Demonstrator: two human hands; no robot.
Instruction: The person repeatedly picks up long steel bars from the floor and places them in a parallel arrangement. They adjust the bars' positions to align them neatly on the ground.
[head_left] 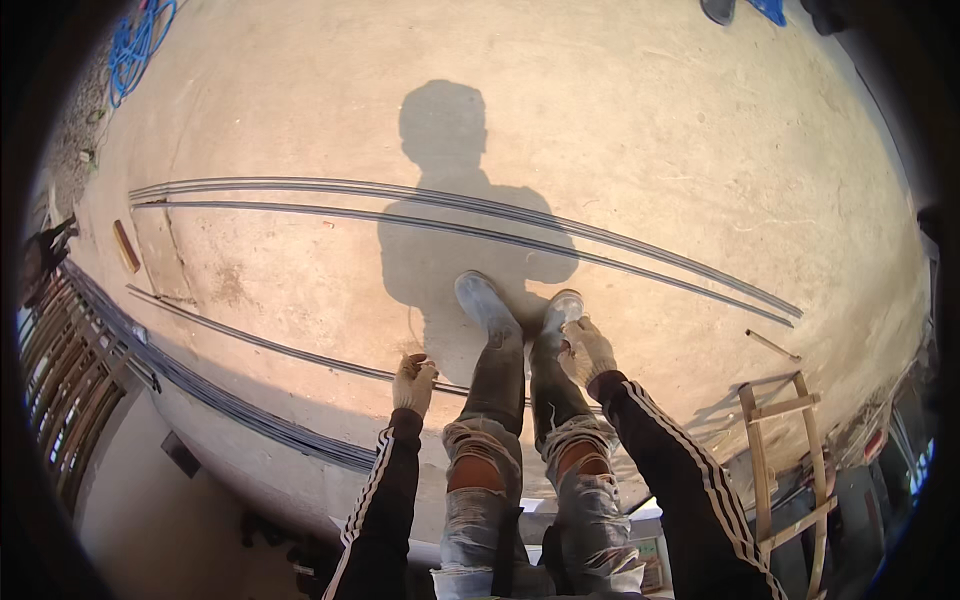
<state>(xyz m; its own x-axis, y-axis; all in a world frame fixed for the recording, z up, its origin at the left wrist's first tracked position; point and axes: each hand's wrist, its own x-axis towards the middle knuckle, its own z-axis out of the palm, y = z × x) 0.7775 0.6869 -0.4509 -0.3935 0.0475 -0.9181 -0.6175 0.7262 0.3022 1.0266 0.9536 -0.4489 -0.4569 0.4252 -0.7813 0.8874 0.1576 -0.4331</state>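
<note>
My left hand (412,386), in a pale knitted glove, hangs to the left of my legs with its fingers curled. Something small and brownish shows at its fingertips, too small to name. My right hand (588,353), gloved alike, is in front of my right shin, just below the boot tip in view. Its fingers are bent in, and what they hold, if anything, is hidden. Long thin metal rods (400,192) lie across the floor ahead of my boots (484,300). A nearer rod (270,343) passes by my left hand and behind my legs.
A thick bundle of rods (250,420) runs along the lower left, beside a slatted wooden rack (70,370). A wooden ladder-like frame (785,410) and a short bar (772,345) lie at right. Blue hose (135,50) is coiled far left; another person's shoe (718,10) shows far right.
</note>
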